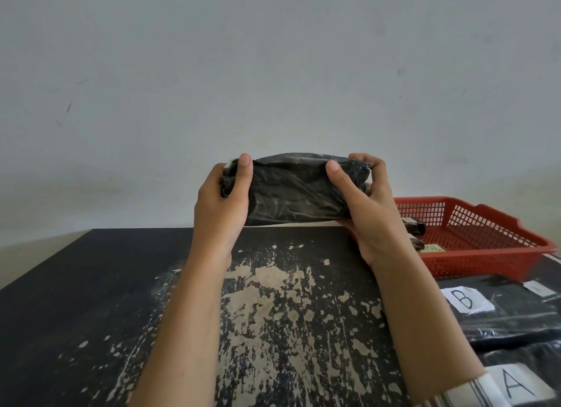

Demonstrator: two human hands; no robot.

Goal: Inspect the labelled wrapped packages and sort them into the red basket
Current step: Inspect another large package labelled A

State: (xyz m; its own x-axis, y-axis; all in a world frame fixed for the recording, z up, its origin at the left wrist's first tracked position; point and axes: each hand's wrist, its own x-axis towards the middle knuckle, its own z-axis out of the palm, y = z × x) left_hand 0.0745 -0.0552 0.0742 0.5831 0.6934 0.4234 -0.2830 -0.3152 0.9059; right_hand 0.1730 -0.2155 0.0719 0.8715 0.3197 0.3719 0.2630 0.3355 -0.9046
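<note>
I hold the black wrapped package up off the counter, in the air in front of the wall and just left of the red basket. My left hand grips its left end, thumb laid over the near face and fingers out of sight behind. My right hand grips the right end the same way. The wrap is thin dark film, creased and faintly glossy, and it dents under both thumbs. I judge the contents soft and fairly light, closer to folded cloth than to anything stiff or breakable. The film looks slick, so I would keep the grip at the two ends with the bulk squeezed between thumb and fingers, not pinch loose film in the middle. No letter shows on the face turned to me. Scraps of white peep out at the upper left corner and the right end, but I cannot tell what they are. The counter is black, its paint worn to pale patches down the middle. The basket sits at its far right, low-walled and perforated, with a few small dark items inside that I cannot make out. At the near right lie two more black packages, one labelled B just beside the basket, one labelled A nearest me. The wall is plain, pale and lightly scuffed.
</note>
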